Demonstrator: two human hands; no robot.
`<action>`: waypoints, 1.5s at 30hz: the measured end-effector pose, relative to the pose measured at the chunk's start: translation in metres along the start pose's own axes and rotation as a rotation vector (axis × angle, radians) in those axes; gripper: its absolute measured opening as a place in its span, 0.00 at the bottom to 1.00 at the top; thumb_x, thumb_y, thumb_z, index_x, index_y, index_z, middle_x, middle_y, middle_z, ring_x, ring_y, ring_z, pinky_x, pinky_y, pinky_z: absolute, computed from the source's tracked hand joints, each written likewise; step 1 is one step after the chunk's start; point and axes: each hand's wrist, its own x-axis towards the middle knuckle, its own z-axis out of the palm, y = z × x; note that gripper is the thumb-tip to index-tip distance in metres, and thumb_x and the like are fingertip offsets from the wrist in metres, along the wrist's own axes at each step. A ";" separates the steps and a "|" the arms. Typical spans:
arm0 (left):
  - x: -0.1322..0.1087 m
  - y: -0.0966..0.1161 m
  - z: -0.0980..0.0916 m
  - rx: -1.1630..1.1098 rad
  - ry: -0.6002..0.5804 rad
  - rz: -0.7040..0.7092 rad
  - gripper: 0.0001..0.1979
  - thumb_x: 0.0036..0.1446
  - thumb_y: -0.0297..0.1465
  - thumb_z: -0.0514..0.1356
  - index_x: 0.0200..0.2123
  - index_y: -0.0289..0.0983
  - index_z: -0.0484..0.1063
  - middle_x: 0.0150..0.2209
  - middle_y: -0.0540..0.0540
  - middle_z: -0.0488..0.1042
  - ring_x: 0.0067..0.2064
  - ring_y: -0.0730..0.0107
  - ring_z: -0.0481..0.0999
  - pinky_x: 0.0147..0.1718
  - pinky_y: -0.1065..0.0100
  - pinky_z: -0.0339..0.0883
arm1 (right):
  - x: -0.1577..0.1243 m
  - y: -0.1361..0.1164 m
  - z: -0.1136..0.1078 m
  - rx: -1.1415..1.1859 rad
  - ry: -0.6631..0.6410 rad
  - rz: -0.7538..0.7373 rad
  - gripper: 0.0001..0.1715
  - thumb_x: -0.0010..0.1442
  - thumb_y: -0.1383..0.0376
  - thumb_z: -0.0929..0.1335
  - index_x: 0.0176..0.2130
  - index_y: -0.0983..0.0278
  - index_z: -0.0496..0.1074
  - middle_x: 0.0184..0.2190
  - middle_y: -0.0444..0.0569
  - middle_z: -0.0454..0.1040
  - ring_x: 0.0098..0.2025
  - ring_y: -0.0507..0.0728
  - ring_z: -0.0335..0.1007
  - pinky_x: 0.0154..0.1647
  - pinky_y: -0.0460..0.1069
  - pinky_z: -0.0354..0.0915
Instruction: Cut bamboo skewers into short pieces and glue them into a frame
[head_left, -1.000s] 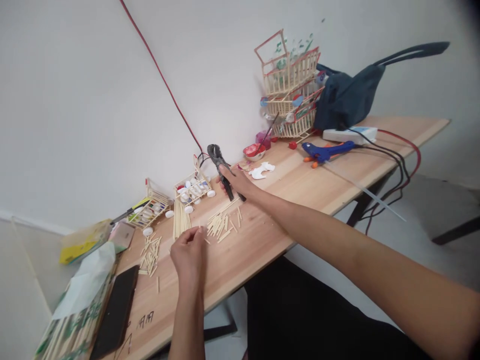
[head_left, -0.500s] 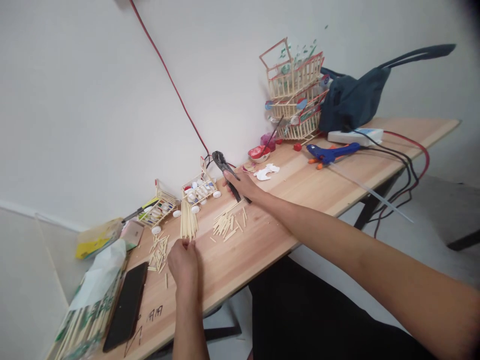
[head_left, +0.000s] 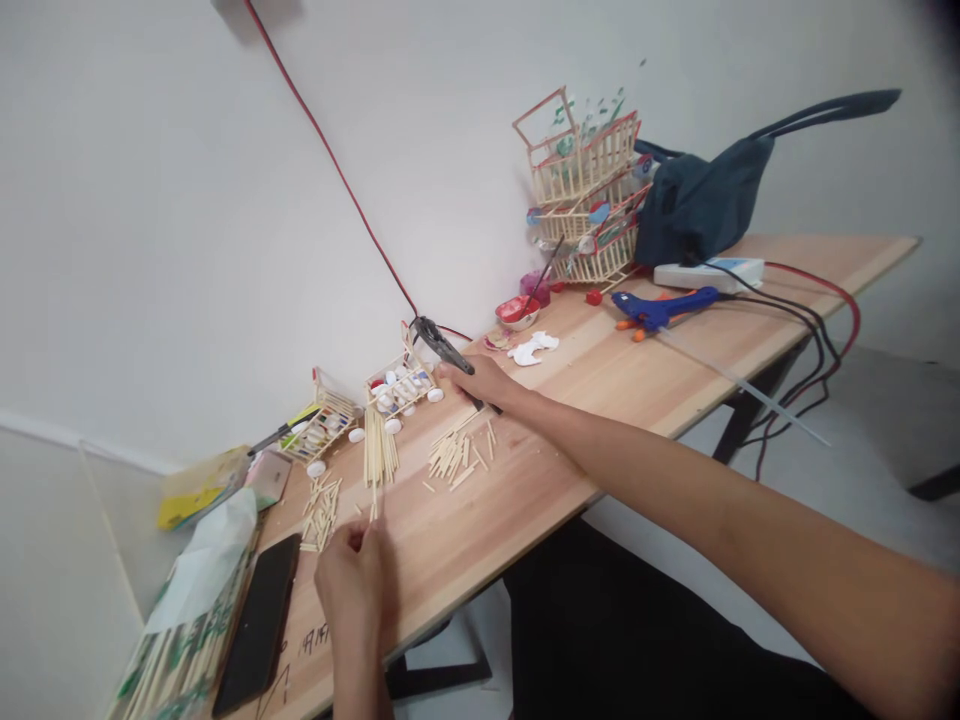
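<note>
My left hand (head_left: 349,572) is closed in a pinch near the table's front edge, on a thin wooden stick (head_left: 374,503) that points up towards the bundle of long sticks (head_left: 381,452). My right hand (head_left: 480,382) is wrapped round the handles of dark pliers (head_left: 442,346), whose head points up and left, beside a small stick-built cart (head_left: 401,386) with white wheels. Below the pliers lies a pile of short cut sticks (head_left: 453,457). A second pile of short pieces (head_left: 321,510) is just beyond my left hand.
A black phone (head_left: 259,620) and a bag of sticks (head_left: 184,620) lie at the left. Another small cart (head_left: 322,428) stands behind. Further right are a red-stained bowl (head_left: 517,312), stacked stick baskets (head_left: 585,200), a blue glue gun (head_left: 660,308), a power strip (head_left: 709,273) and a dark bag (head_left: 705,200).
My left hand has moved towards the front edge, away from the bundle, with a stick in its fingers. The pliers in my right hand have tipped further left and down.
</note>
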 end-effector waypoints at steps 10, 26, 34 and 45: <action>-0.006 0.032 0.008 -0.949 -0.608 -0.129 0.18 0.38 0.42 0.70 0.22 0.32 0.72 0.18 0.53 0.62 0.21 0.80 0.55 0.21 0.74 0.48 | -0.023 -0.015 0.021 -0.435 -0.274 -0.770 0.22 0.55 0.70 0.65 0.51 0.66 0.69 0.44 0.54 0.74 0.47 0.58 0.67 0.49 0.50 0.61; 0.037 0.066 0.023 -1.309 -0.199 -0.122 0.20 0.31 0.37 0.75 0.28 0.35 0.76 0.39 0.45 0.78 0.33 0.74 0.74 0.30 0.74 0.66 | -0.025 -0.031 0.015 0.190 -0.146 -0.194 0.18 0.59 0.55 0.65 0.33 0.68 0.72 0.21 0.42 0.66 0.25 0.51 0.64 0.28 0.46 0.60; 0.043 0.094 0.058 -1.329 -0.165 -0.029 0.17 0.36 0.38 0.72 0.29 0.34 0.76 0.31 0.46 0.79 0.32 0.73 0.76 0.34 0.71 0.68 | -0.029 -0.038 0.015 0.736 -0.593 0.429 0.11 0.57 0.62 0.68 0.28 0.67 0.68 0.17 0.41 0.67 0.17 0.48 0.60 0.18 0.43 0.61; 0.038 0.084 0.053 -1.301 -0.424 -0.139 0.19 0.33 0.36 0.74 0.30 0.32 0.78 0.30 0.43 0.80 0.28 0.72 0.77 0.27 0.73 0.69 | -0.023 -0.021 0.031 0.961 -0.643 0.537 0.08 0.62 0.67 0.63 0.33 0.69 0.69 0.17 0.42 0.66 0.19 0.49 0.64 0.22 0.44 0.64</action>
